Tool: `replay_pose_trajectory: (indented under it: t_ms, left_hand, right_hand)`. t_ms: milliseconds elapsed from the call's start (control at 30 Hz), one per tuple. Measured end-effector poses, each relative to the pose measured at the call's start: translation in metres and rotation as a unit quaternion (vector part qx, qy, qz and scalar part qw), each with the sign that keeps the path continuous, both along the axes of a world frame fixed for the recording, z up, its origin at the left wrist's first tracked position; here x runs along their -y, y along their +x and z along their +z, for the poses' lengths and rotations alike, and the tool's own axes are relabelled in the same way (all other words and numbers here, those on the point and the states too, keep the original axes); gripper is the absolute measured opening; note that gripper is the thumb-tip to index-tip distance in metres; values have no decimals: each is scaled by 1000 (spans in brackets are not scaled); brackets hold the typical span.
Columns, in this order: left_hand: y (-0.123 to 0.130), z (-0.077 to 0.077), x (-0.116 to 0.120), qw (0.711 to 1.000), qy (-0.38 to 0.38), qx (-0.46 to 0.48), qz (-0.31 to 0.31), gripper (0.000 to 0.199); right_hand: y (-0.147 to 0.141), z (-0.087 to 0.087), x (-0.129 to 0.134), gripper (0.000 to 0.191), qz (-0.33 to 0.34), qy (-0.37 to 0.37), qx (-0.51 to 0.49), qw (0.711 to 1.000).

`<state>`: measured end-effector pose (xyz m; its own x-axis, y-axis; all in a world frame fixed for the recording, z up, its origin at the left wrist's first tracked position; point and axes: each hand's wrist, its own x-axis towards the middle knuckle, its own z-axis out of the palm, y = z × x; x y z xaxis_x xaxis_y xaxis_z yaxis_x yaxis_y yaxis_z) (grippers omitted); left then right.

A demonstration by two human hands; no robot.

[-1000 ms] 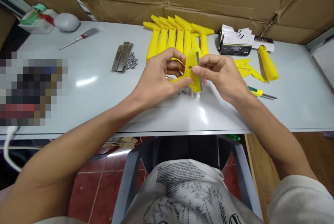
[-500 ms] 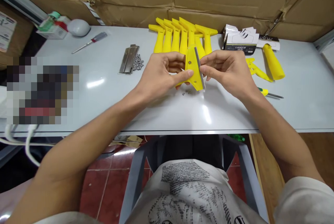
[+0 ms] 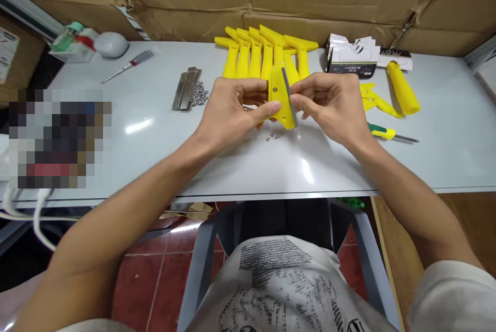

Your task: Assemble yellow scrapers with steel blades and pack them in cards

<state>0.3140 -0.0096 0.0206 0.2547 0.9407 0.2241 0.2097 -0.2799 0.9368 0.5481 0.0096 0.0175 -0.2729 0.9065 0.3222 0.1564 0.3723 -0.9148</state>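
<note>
— What lies on the desk (image 3: pixel 240 179), from the left?
— One screwdriver (image 3: pixel 127 66), then one stack of blades (image 3: pixel 186 90), and just beside it one pile of screws (image 3: pixel 200 94), too many for me to count.
— And the hands?
— The left hand (image 3: pixel 232 107) is clamped on one scraper (image 3: pixel 281 93). Behind are at least six yellow handles (image 3: pixel 267 56) in a row. On the near side lie three loose screws (image 3: pixel 277 137). The right hand (image 3: pixel 337 105) pinches the scraper's single blade edge (image 3: pixel 287 83).
— How does the scraper point?
— It is above the desk, between both hands. The long axis of its head runs far to near, near end leaning rightward; the edge faces right.
— Farther right?
— One green-yellow screwdriver (image 3: pixel 382 131), tip rightward.
</note>
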Motion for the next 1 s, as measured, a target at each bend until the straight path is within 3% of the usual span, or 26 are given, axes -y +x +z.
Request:
replay_pose_trajectory:
  t_ms: [200,400,600,900,1000]
  left_hand:
    - [-1,5,1,999,30,-33,-16,48]
    - [-3,11,2,999,26,-41,-18,37]
    - [-3,7,-4,999,25,-3,-48,23]
    - [-6,5,-7,999,13,5,-53,34]
    - [-5,0,-10,998,17,35,-56,40]
  right_hand:
    - [2,0,0,56,1,26,46,999]
    - [5,9,5,51,31,31,48,998]
    - [3,8,9,51,21,32,60,997]
    - [4,10,7,45,53,-1,41,998]
    - [3,9,7,51,66,-15,32,997]
